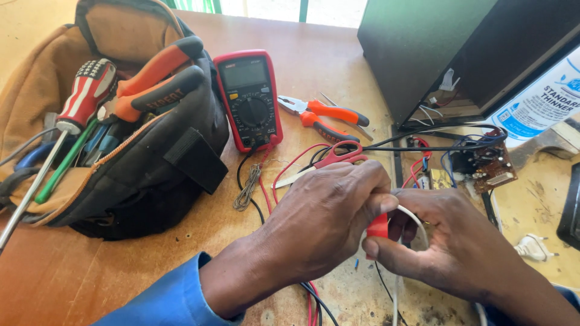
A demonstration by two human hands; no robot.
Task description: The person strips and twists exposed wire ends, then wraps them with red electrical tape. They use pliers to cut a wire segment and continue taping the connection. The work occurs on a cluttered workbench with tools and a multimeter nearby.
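My left hand [320, 220] and my right hand [450, 241] meet over the wooden table [338, 66], both pinching a strip of red tape [378, 228] against a white wire [417, 226]. The left thumb and fingers press the tape from above. From below, the right thumb holds it, and the white wire loops over the right fingers and runs down toward me. A blue sleeve covers my left forearm. Red and black wires pass under my hands.
A tool bag [121, 151] with screwdrivers and orange-handled pliers lies at left. A red multimeter [249, 99], orange pliers [329, 115] and red scissors [341, 154] sit behind my hands. A circuit board [486, 166], a dark speaker box [435, 54] and a white bottle [544, 99] stand at right.
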